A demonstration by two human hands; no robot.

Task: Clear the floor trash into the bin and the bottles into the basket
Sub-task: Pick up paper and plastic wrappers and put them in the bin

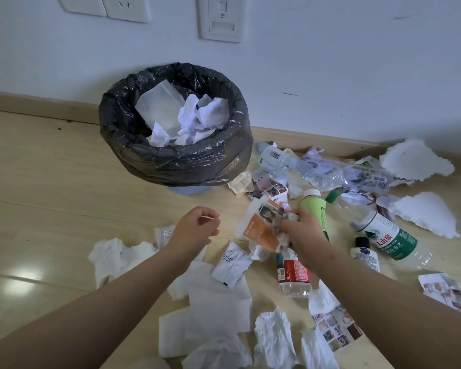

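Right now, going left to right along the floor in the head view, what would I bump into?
White tissue, left hand, right hand gripping paper scraps, green-label bottle, photo sheet.
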